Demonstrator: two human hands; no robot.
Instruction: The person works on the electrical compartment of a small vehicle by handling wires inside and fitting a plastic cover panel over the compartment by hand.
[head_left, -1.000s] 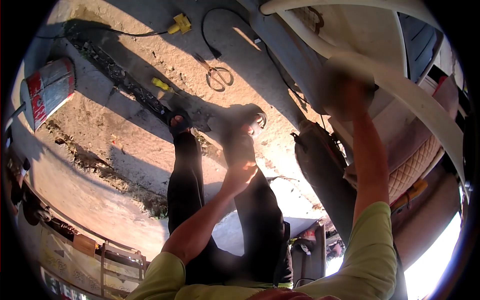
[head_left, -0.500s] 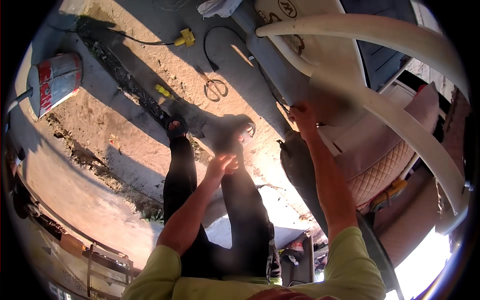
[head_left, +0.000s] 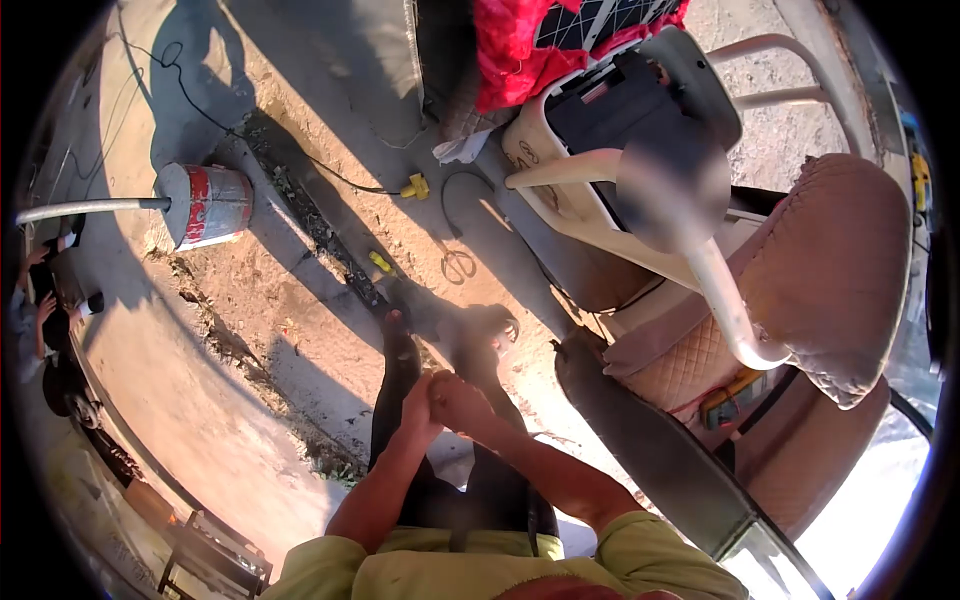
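My left hand (head_left: 419,404) and my right hand (head_left: 459,403) meet in front of my knees, fingers curled in and touching each other. Whatever they hold, if anything, is too small to make out. Beyond my feet, a pair of scissors (head_left: 459,267) lies on the ground, near a small yellow object (head_left: 381,262). A yellow plug or connector (head_left: 415,187) on a black cable lies further off. To the right stands a white scooter body (head_left: 570,225) with a pale curved bar (head_left: 735,310). A blurred patch covers part of it.
A red and grey bucket (head_left: 215,205) with a pole stands at the left. The brown quilted scooter seat (head_left: 850,260) and a dark panel (head_left: 650,430) are at the right. Red cloth (head_left: 510,50) hangs at the top. Part of a person (head_left: 42,310) shows at the far left.
My right hand has left the scooter's side and come down to meet my left hand. The view has shifted, bringing the red cloth and more of the seat into sight.
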